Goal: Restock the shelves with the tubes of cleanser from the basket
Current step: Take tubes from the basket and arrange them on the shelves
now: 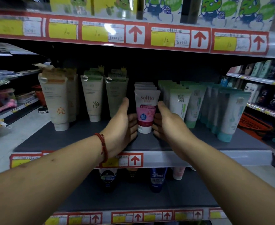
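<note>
Placing step, we reckon: pink Softto tube (145, 109) stands at row front on mid shelf (84, 143), w/ our left hand (122, 124) & right hand (167, 125) pressing half-curled fingers to its sides. Next: square it, let go.

A pink-and-white tube (145, 111) stands upright on its white cap at the centre of the middle shelf (166, 143), fronting a row of like tubes (144, 86) lined up behind it.

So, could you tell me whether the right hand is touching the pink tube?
Touching: the head view shows fingers of the right hand against the pink tube's side, no gap.
</note>
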A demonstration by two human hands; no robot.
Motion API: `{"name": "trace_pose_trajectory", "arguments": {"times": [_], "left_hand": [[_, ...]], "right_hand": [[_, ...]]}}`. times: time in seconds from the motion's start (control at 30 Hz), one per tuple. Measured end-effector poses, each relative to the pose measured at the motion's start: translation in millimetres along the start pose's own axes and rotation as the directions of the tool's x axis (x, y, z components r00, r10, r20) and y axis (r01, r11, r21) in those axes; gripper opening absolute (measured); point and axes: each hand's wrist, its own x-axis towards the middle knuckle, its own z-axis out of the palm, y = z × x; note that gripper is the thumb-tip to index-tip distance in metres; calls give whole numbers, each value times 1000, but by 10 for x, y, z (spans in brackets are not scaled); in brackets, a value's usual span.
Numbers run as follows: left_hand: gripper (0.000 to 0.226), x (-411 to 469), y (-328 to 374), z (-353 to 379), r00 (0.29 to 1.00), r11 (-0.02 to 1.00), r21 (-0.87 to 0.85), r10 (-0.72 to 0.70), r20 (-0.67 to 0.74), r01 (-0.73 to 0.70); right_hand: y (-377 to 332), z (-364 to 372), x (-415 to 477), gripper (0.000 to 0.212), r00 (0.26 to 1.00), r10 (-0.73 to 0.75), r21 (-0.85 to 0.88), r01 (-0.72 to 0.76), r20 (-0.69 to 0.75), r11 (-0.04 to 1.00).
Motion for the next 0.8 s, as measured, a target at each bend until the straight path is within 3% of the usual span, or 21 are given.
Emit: {"name": "trace_pose_trajectory", "arguments": {"times": [0.23, 0.43, 0.6, 0.7, 0.8], "left_hand": [[90, 45, 2, -13, 1000, 1000, -10, 9, -8, -9], [88, 25, 111, -365, 996, 998, -10, 59, -66, -60], [87, 65, 175, -779, 986, 994, -22, 104, -134, -107], [92, 126, 225, -891, 985, 993, -55, 93, -144, -102], [89, 205, 205, -959, 989, 997, 26, 79, -129, -76]], "right_hand": [[-52, -21, -118, 75, 1000, -11, 94, 11, 3, 996], [-36, -18, -206, 47, 995, -99, 56, 99, -9, 994], [-58, 327, -101, 59, 991, -79, 74, 71, 108, 995], [-72, 587, 59, 79, 991, -100, 8, 100, 93, 995], [-33, 776, 242, 90, 996, -53, -80, 58, 72, 995]]}}
